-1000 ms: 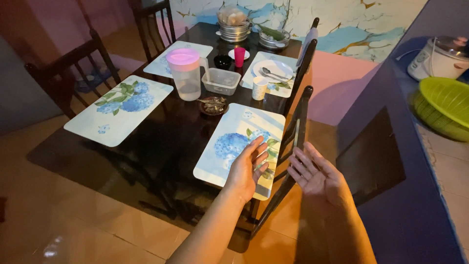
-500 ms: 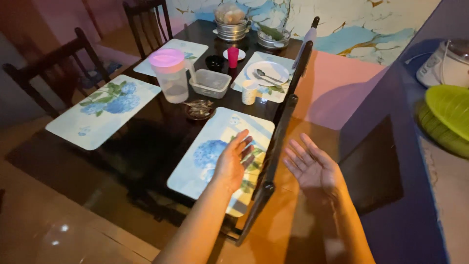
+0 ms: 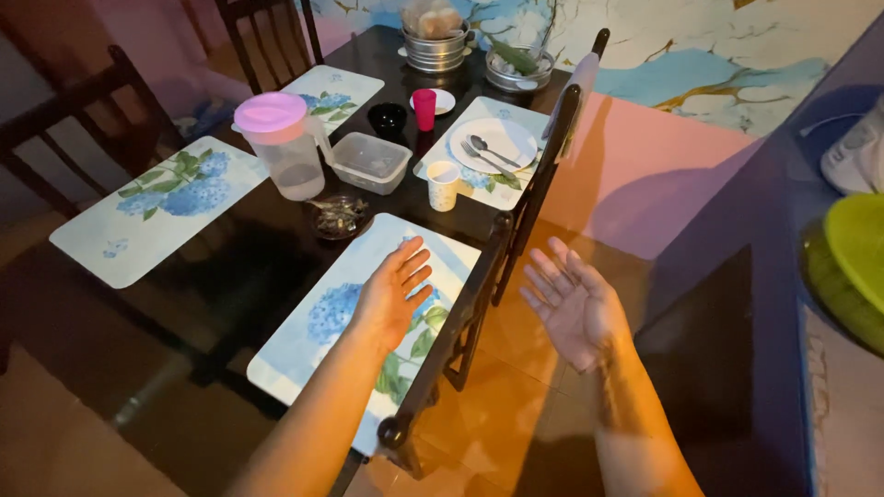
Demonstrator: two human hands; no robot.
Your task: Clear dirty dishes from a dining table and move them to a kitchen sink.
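From the head camera I look down at a dark, shiny tabletop [image 3: 230, 276] with chairs around it. My left hand [image 3: 391, 294] is held flat over the near placemat [image 3: 322, 322], a long white mat with blue flowers and green leaves; I cannot tell if the palm touches it or floats just above it. The fingers [image 3: 414, 262] are straight and a little apart, so this grip is apart and holds nothing. My right hand [image 3: 571, 304] is in the air past the table edge, over the orange floor [image 3: 516, 405], palm up, fingers spread wide, with nothing in it. Between my two hands runs the dark wooden back of the near chair [image 3: 479, 313], which stands just beside the mat. A second chair [image 3: 562, 110] stands further along the same side. Near the far end of the mat sits a small dark dish [image 3: 339, 216]. Behind it are a clear pitcher with a pink lid [image 3: 281, 147] and a clear plastic box [image 3: 370, 161]. A small paper cup [image 3: 444, 184] stands next to a white plate with spoons [image 3: 493, 147]. A red cup [image 3: 424, 108] and a black bowl [image 3: 387, 118] are further back. Another flower mat [image 3: 157, 216] lies on the left side. A green bowl [image 3: 852, 267] is at the far right.
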